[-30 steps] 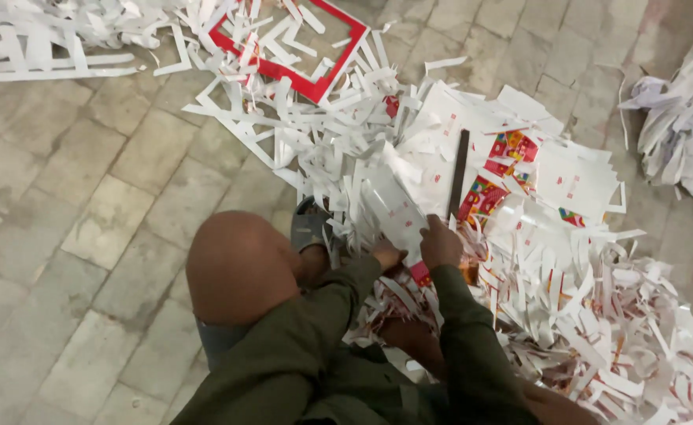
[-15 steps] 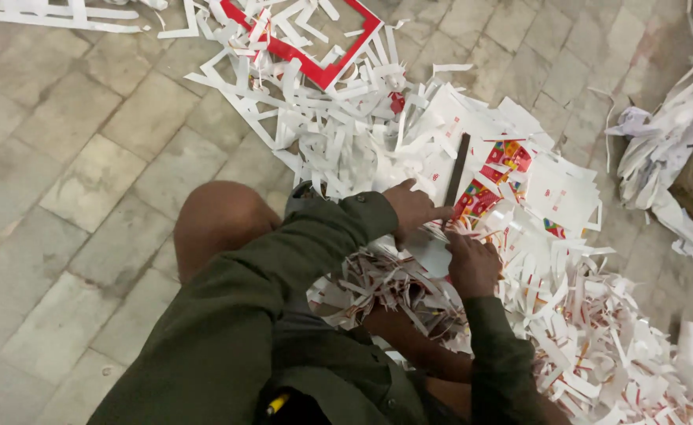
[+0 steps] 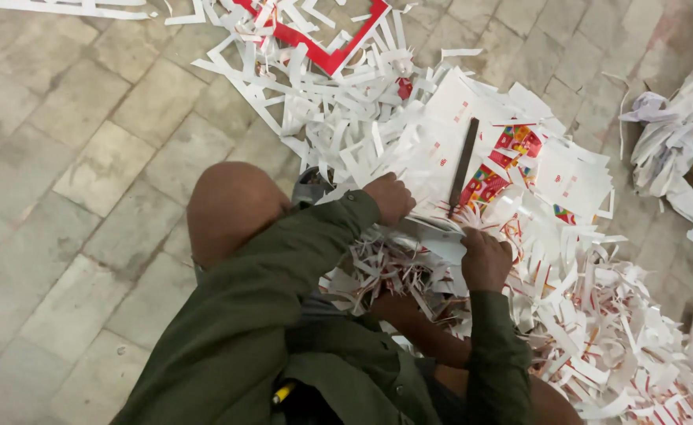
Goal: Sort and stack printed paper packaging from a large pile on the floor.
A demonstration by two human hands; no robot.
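Head view shows the left hand (image 3: 391, 197) curled, fingers pressed together on a white sheet (image 3: 441, 142) lying on the floor. Right hand (image 3: 486, 260), fist-like, grips paper strips (image 3: 393, 271) just left of its fingers; a dark ruler (image 3: 463, 165) lies above both.

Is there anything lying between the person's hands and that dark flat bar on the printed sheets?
Nothing visible blocks it. The dark bar lies bare on top of the printed sheets. The left hand rests on the paper just beside its lower end, and the right hand sits below it, both pressing on white sheets among the paper strips.
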